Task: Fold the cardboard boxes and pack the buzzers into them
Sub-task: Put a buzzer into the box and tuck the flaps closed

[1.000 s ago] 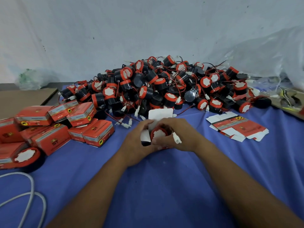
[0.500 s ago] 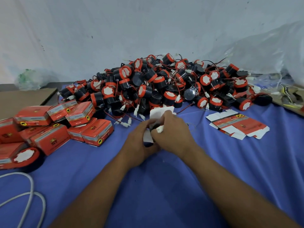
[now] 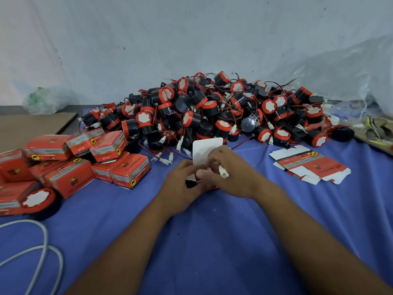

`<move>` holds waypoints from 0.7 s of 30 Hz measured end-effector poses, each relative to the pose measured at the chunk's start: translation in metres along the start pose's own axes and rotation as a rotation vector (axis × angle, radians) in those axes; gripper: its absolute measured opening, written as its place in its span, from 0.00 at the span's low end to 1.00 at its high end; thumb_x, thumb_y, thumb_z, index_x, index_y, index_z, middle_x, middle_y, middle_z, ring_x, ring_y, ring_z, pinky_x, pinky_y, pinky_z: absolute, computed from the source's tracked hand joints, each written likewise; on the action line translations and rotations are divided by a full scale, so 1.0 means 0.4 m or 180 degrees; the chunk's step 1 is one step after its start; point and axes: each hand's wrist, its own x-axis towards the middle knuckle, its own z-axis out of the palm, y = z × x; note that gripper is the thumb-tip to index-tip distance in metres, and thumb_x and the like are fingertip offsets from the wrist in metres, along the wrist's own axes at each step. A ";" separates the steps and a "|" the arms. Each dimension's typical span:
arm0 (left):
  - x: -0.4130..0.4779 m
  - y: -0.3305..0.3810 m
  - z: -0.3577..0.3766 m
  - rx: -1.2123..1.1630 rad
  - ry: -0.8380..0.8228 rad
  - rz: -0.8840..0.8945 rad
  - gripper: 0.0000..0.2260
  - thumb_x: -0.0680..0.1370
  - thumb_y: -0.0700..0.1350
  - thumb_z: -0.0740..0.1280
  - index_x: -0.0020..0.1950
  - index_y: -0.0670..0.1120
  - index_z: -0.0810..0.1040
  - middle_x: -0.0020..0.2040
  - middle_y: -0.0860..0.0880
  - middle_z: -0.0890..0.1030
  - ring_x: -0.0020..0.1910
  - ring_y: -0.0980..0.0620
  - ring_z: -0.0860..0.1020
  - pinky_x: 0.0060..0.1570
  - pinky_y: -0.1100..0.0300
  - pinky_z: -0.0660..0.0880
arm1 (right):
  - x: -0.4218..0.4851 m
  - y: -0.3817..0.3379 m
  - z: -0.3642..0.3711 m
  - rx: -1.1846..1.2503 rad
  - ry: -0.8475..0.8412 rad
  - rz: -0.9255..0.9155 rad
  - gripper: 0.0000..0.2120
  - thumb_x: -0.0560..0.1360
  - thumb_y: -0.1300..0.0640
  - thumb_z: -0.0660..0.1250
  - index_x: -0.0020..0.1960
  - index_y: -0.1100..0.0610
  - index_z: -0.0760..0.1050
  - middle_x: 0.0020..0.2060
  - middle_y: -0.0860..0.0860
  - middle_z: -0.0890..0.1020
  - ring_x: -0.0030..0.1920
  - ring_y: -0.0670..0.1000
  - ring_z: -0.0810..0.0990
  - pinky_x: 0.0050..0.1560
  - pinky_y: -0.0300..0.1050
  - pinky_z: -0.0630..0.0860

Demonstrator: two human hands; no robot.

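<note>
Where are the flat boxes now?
Head view, right side: flat boxes lie on the cloth, near the buzzer pile, right of the right hand.

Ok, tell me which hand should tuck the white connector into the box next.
Probably the right. The right hand holds the white connector just over the box, whose flap stands open, while the left hand grips the box's side.

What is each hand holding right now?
Left hand: grips the small red cardboard box, white flap up.
Right hand: pinches a white plastic wire connector.
</note>
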 end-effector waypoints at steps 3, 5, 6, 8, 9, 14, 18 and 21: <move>0.001 -0.005 0.001 0.0186 0.0069 -0.0186 0.16 0.74 0.51 0.74 0.60 0.48 0.81 0.57 0.54 0.76 0.54 0.59 0.76 0.54 0.68 0.72 | 0.005 0.008 -0.050 0.0202 0.0640 0.0010 0.11 0.81 0.57 0.64 0.39 0.57 0.73 0.36 0.51 0.74 0.38 0.42 0.73 0.38 0.44 0.68; 0.001 -0.006 0.002 0.0258 0.0081 -0.0197 0.16 0.74 0.50 0.75 0.60 0.47 0.81 0.56 0.53 0.76 0.54 0.58 0.75 0.54 0.69 0.72 | 0.006 0.025 -0.082 0.0195 0.0641 0.0241 0.13 0.83 0.56 0.61 0.40 0.52 0.72 0.32 0.45 0.72 0.33 0.40 0.72 0.34 0.40 0.65; 0.001 -0.005 0.003 0.0253 0.0074 -0.0213 0.16 0.74 0.50 0.74 0.60 0.47 0.81 0.57 0.53 0.76 0.55 0.58 0.75 0.55 0.68 0.72 | 0.004 0.037 -0.091 0.0188 0.0642 0.0293 0.11 0.83 0.55 0.60 0.44 0.53 0.75 0.32 0.45 0.74 0.33 0.41 0.72 0.34 0.39 0.66; 0.001 -0.003 0.003 0.0256 0.0075 -0.0226 0.16 0.74 0.49 0.74 0.61 0.47 0.81 0.57 0.53 0.75 0.55 0.57 0.75 0.55 0.68 0.72 | 0.000 0.049 -0.090 0.0173 0.0888 0.0346 0.06 0.82 0.55 0.63 0.51 0.55 0.77 0.34 0.45 0.78 0.33 0.42 0.74 0.34 0.40 0.69; 0.001 -0.002 0.004 0.0277 0.0079 -0.0219 0.16 0.74 0.49 0.74 0.60 0.47 0.81 0.57 0.53 0.75 0.56 0.57 0.75 0.56 0.67 0.73 | -0.002 0.048 -0.085 0.0258 0.1084 0.0377 0.03 0.82 0.56 0.64 0.53 0.54 0.76 0.34 0.45 0.79 0.33 0.41 0.76 0.33 0.40 0.71; -0.001 0.006 0.004 0.0223 0.0029 -0.0142 0.15 0.74 0.48 0.74 0.59 0.47 0.81 0.56 0.52 0.75 0.55 0.55 0.76 0.56 0.60 0.76 | 0.002 0.025 -0.037 0.0558 0.1381 0.0396 0.08 0.79 0.59 0.69 0.58 0.56 0.75 0.37 0.53 0.85 0.39 0.51 0.85 0.43 0.51 0.81; -0.005 0.006 0.005 0.0248 -0.0004 -0.0093 0.16 0.74 0.51 0.74 0.60 0.49 0.80 0.57 0.54 0.74 0.55 0.57 0.75 0.56 0.61 0.76 | 0.001 0.018 -0.011 -0.0246 0.1083 0.0031 0.09 0.78 0.62 0.69 0.57 0.63 0.81 0.43 0.59 0.85 0.44 0.59 0.83 0.46 0.56 0.79; -0.002 0.004 0.006 0.0231 0.0057 -0.0134 0.17 0.75 0.52 0.73 0.61 0.48 0.80 0.58 0.54 0.75 0.55 0.58 0.75 0.56 0.61 0.76 | 0.007 0.027 -0.015 -0.0898 0.0594 -0.0038 0.09 0.79 0.63 0.66 0.56 0.61 0.82 0.46 0.57 0.84 0.49 0.57 0.79 0.46 0.55 0.78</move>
